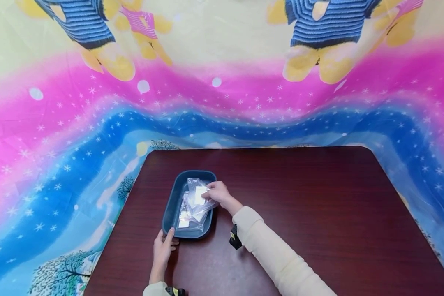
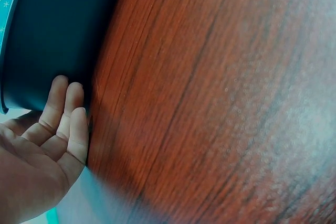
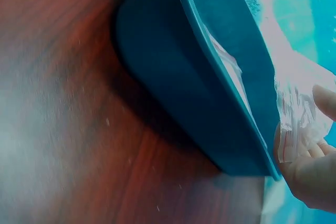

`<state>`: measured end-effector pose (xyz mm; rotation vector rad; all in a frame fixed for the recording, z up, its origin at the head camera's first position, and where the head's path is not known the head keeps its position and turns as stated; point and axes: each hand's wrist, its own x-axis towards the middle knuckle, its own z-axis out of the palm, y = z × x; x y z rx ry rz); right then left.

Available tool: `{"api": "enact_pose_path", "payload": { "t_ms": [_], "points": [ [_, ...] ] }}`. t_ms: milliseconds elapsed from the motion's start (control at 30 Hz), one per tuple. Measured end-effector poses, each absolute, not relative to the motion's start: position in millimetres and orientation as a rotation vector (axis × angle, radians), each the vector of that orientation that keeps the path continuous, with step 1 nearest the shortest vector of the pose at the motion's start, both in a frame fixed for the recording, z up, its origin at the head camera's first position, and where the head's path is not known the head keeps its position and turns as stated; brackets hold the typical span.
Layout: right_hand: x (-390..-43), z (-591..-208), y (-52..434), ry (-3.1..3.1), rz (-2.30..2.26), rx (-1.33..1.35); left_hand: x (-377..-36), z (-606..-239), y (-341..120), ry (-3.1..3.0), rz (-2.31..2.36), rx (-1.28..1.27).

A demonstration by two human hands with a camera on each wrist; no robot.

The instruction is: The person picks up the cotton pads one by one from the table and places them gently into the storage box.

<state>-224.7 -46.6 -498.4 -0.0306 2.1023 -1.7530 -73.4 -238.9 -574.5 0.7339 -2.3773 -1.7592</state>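
A dark blue-green plastic bin (image 1: 169, 205), rounded at the corners, stands on the table at left of centre in the head view. Several clear zip bags (image 1: 183, 215) with white pieces in them lie inside it. My right hand (image 1: 219, 193) pinches another clear zip bag (image 1: 200, 195), with a white piece showing through, over the bin's right side. In the right wrist view this bag (image 3: 294, 103) hangs between thumb and fingers above the rim. My left hand (image 1: 163, 246) holds the bin's near left corner, thumb at the rim and fingers against the outer wall (image 2: 58, 35).
The dark red-brown wooden table (image 1: 299, 197) reaches far to the right of the bin. A printed cloth (image 1: 222, 98) with bears and snowflakes hangs behind and beside it. A small black wrist camera (image 1: 235, 237) sits at the right cuff.
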Motion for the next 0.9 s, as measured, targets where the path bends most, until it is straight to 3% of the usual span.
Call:
{"api": "enact_pose_path", "payload": {
  "t_ms": [367, 600, 633, 833, 900],
  "points": [
    [-217, -519, -67, 1.945, -1.794, -0.147, -74, -577, -238, -2.368, -1.756, 0.715],
    [-274, -649, -81, 1.923, -1.814, -0.411, -73, -576, -238, -2.379, -1.758, 0.714],
    [-276, -650, -79, 1.955, -1.789, -0.424, -73, -575, -238, -2.381, -1.759, 0.714],
    [-238, -554, -54, 2.078, -1.674, -0.374, -72, -575, -239, -2.385, -1.754, 0.715],
    [-236, -546, -47, 2.035, -1.728, -0.38, -72, -575, -239, -2.386, -1.75, 0.718]
  ]
}}
